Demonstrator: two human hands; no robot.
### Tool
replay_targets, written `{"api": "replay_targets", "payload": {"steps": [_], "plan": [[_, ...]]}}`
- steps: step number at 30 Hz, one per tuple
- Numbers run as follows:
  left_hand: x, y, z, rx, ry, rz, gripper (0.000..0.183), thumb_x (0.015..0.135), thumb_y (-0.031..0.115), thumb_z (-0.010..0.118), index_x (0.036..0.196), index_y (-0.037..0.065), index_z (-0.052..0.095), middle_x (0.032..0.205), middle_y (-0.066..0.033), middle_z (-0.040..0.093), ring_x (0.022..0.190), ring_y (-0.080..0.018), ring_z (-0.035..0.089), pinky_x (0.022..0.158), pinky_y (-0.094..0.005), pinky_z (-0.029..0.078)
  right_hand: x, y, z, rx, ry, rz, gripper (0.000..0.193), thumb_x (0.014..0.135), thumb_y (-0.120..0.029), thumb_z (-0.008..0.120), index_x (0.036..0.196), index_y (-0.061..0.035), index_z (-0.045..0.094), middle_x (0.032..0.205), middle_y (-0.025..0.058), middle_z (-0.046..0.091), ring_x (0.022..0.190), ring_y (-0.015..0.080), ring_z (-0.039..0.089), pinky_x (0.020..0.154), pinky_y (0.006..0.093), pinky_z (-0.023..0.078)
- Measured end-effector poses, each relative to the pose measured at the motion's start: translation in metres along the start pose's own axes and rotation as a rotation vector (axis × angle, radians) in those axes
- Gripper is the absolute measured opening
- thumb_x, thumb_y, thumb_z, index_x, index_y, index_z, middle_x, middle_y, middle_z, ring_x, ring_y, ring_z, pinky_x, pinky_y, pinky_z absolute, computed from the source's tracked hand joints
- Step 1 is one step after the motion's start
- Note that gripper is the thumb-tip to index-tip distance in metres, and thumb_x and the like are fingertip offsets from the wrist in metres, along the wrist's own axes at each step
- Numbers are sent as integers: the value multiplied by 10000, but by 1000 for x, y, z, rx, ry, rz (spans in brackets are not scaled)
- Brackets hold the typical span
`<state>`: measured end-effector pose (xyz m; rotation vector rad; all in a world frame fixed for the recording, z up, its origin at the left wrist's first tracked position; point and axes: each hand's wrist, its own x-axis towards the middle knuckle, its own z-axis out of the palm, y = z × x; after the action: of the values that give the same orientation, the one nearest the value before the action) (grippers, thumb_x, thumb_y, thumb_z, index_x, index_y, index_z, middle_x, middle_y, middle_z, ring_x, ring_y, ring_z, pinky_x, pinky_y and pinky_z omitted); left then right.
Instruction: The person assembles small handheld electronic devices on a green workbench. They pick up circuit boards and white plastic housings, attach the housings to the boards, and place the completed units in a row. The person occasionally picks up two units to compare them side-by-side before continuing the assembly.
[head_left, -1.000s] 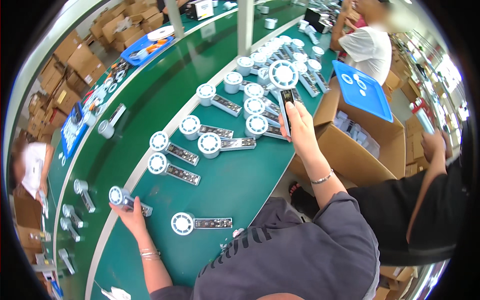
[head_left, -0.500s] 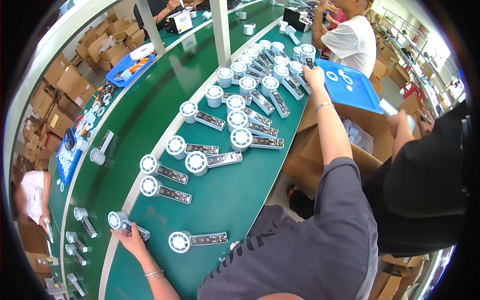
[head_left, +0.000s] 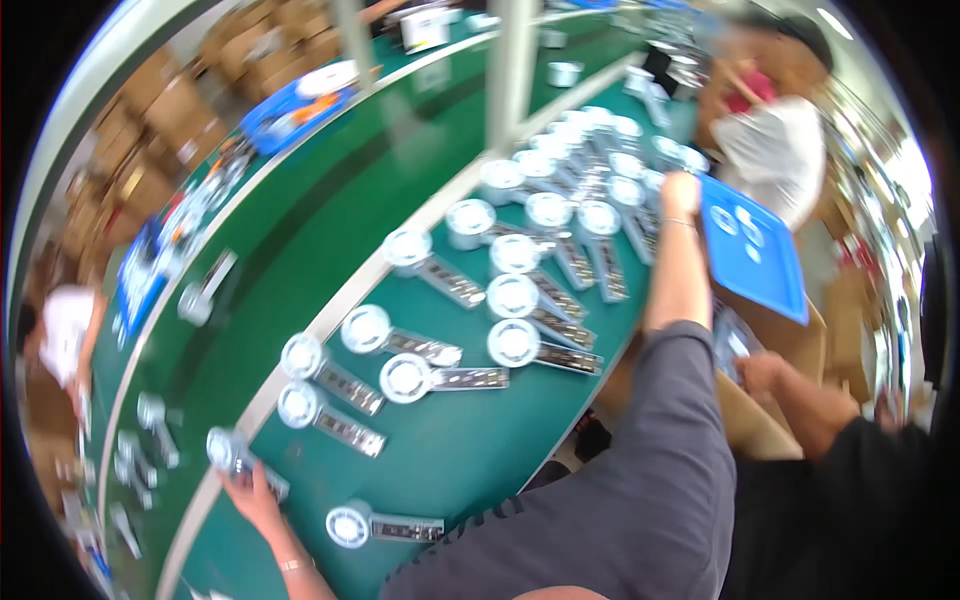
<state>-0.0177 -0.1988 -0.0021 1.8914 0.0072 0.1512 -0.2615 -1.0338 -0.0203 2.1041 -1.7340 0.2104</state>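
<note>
My left hand (head_left: 255, 500) is closed around the handle of a pale blue handheld fan (head_left: 222, 447) at the near edge strip of the bench. Beside it lies another fan (head_left: 348, 526), its handle bare with a circuit board showing. At the far right of the bench my right hand (head_left: 681, 192) is closed at a fan (head_left: 692, 158) at the end of the crowded group, next to the blue tray; motion blur softens its fingers. Several similar fans (head_left: 513, 344) lie between my hands, round heads up and boards exposed.
A blue tray (head_left: 790, 285) with white rings rests over a cardboard box (head_left: 775, 420) at right. A co-worker's hand (head_left: 765, 375) is at that box. A metal post (head_left: 508, 90) rises beyond the fans. Past the strip runs a green belt (head_left: 300, 230) with several fans.
The view has shifted and blurred. Both my hands stay at their fans. The co-worker's hand on the right, earlier by a white cylinder, has come down to the cardboard box.
</note>
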Motion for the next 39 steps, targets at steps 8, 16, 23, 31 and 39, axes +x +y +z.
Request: {"api": "replay_targets", "payload": {"steps": [8, 16, 23, 31, 39], "plan": [[4, 5, 4, 367, 37, 28, 349, 710, 267, 716, 765, -53, 587, 695, -118, 549, 603, -178, 503, 563, -317, 418, 71, 48, 45, 45, -115, -248, 260, 865, -240, 480, 886, -43, 648, 858, 145, 642, 746, 281, 603, 624, 388, 476], [1, 7, 0, 41, 19, -82, 336, 747, 213, 669, 921, -60, 576, 748, -92, 610, 657, -130, 557, 595, -264, 446, 74, 40, 12, -128, -108, -264, 208, 862, -179, 498, 946, -20, 603, 801, 116, 612, 669, 211, 555, 570, 326, 441], [-9, 12, -30, -293, 87, -269, 384, 804, 199, 641, 1057, -41, 482, 801, -69, 599, 688, -97, 539, 618, -229, 445, 74, 28, 10, -320, -108, -317, 193, 860, -125, 514, 998, 1, 563, 752, 91, 586, 601, 150, 512, 522, 271, 411], [2, 1, -30, -469, 63, -287, 289, 923, 295, 493, 1037, 30, 502, 774, -33, 586, 657, -69, 525, 577, -208, 449, 95, 65, -31, -731, 385, -407, 219, 858, -64, 532, 1058, 24, 518, 695, 63, 556, 524, 80, 464, 468, 208, 376], [-4, -4, -48, -442, 112, -223, 311, 926, 249, 490, 1125, 12, 523, 785, -18, 591, 657, -58, 522, 558, -198, 448, -115, -285, -333, 905, 309, -1076, 341, 898, -210, 524, 1142, 26, 553, 1106, 216, 585, 1023, 336, 568, 876, 354, 432]]}}
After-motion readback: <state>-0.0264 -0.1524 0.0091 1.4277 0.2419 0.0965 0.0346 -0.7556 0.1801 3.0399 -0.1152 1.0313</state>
